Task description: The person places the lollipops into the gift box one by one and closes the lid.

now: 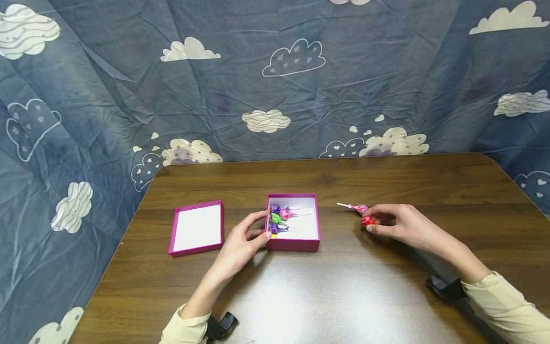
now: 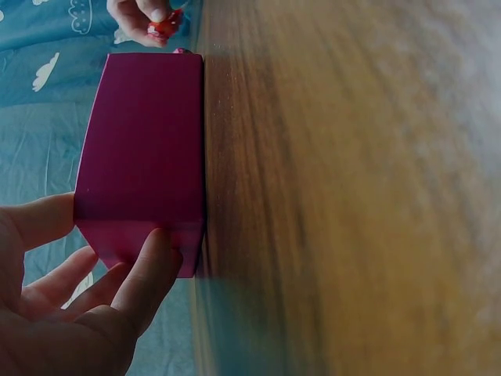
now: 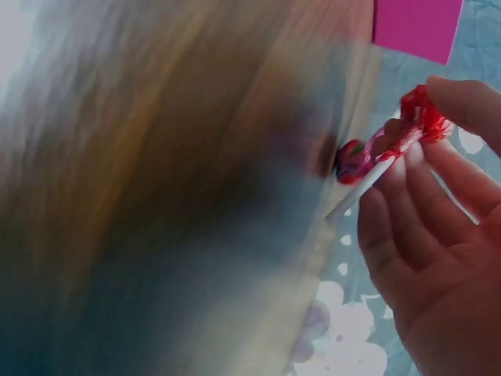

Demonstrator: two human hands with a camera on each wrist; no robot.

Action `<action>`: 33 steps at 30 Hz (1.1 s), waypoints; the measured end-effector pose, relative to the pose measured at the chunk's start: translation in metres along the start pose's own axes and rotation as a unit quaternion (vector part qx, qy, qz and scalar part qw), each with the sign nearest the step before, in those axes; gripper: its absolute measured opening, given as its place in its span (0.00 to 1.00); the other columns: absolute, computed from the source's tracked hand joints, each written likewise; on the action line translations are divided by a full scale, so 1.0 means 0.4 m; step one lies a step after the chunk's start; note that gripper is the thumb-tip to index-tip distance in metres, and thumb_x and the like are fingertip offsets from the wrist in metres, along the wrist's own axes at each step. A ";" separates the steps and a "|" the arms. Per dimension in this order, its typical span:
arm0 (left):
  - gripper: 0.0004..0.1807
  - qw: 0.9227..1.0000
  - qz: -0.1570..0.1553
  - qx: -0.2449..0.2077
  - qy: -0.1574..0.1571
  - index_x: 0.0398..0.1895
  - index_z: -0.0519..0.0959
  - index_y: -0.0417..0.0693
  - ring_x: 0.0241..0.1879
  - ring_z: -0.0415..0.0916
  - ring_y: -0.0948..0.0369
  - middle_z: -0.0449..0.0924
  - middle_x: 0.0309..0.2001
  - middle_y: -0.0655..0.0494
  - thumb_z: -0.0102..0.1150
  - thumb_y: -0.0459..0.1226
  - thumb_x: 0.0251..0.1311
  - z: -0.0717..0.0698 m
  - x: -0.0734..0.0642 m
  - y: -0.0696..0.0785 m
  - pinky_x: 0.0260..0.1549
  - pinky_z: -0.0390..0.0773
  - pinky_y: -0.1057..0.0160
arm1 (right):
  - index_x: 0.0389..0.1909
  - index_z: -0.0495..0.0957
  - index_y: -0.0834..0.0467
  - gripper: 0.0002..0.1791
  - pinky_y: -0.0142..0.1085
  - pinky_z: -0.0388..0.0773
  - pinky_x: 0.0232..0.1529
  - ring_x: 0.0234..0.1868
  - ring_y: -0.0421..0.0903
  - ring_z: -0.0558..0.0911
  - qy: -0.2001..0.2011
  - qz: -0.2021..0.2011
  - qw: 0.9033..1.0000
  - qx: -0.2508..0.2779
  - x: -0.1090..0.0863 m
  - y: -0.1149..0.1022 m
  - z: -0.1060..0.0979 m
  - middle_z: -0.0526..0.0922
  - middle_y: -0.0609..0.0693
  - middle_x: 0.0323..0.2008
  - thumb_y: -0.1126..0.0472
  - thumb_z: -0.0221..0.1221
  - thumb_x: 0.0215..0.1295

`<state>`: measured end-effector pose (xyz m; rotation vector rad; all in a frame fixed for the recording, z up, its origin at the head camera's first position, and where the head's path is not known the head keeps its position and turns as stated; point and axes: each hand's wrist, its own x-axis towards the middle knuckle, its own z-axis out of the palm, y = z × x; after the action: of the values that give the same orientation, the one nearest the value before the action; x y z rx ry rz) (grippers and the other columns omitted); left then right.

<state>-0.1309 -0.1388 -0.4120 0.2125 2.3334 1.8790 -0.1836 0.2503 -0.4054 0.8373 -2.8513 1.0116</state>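
Note:
In the head view an open magenta box (image 1: 293, 245) with a white inside stands mid-table. Several wrapped lollipops, among them a green one (image 1: 277, 218) and a pink one (image 1: 285, 213), lie along its left side. My left hand (image 1: 238, 246) rests on the box's left wall, thumb at the front left corner. The fingers are spread along that wall in the left wrist view. My right hand (image 1: 397, 222) pinches a red lollipop (image 3: 423, 116) by its wrapped head between thumb and fingers; its white stick points down and away. Just beyond lies another pink lollipop (image 1: 361, 209) on the table.
The magenta lid (image 1: 197, 228), white inside up, lies left of the box. Everything stands on a brown wooden table (image 1: 326, 296). A blue cloth (image 1: 240, 95) with white clouds hangs behind the table's far edge.

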 end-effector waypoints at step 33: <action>0.28 1.000 -0.002 0.001 -0.001 0.67 0.71 0.52 0.55 0.77 0.50 0.72 0.64 0.45 0.62 0.33 0.63 -0.002 -0.002 0.003 0.49 0.77 0.53 | 0.47 0.81 0.59 0.14 0.33 0.81 0.35 0.36 0.49 0.84 0.070 -0.040 0.961 0.263 0.084 -0.160 0.040 0.86 0.54 0.39 0.69 0.67 0.59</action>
<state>-0.1303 -0.1394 -0.4108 0.2096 2.3332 1.8748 -0.1787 0.1831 -0.3747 0.8463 -2.4311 1.7736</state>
